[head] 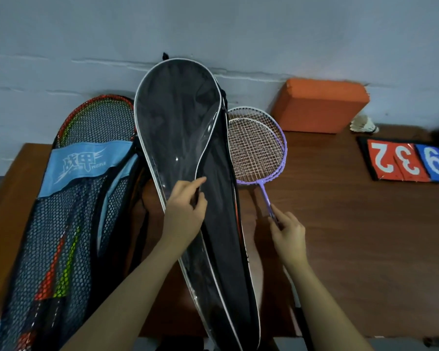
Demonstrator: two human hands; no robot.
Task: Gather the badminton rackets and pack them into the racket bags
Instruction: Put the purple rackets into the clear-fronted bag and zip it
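1. Rackets and bags are spread over a brown tabletop (340, 224) set against a grey-blue wall (213, 29).
2. At centre, a black racket bag (178, 117) with white piping is seen lying open, its clear-fronted flap lifted toward 12 o'clock and its narrow end running down to 6 o'clock.
3. The flap's white edge is pinched by the left hand (185, 206), thumb and forefinger closed on the piping near the middle of the bag.
4. At 3 o'clock of the bag, a purple racket (276, 171) is laid on the tabletop with a white racket (249, 110) beneath it; both heads are partly tucked behind the bag's right edge.
5. The purple shaft is touched by the right hand (288, 231), fingers (274, 211) curled lightly at it; whether it is truly gripped cannot be told.
6. At 9 o'clock, a blue mesh bag (69, 198) is seen holding a red racket (86, 105) and a green racket (69, 252), their heads poking out at the top.
7. At 1 o'clock, an orange block (319, 105) is propped by the wall, with a white shuttlecock (364, 124) just beside it.
8. At 3 o'clock, far right, a scoreboard (406, 160) showing 2, 3 and 9 is laid flat.
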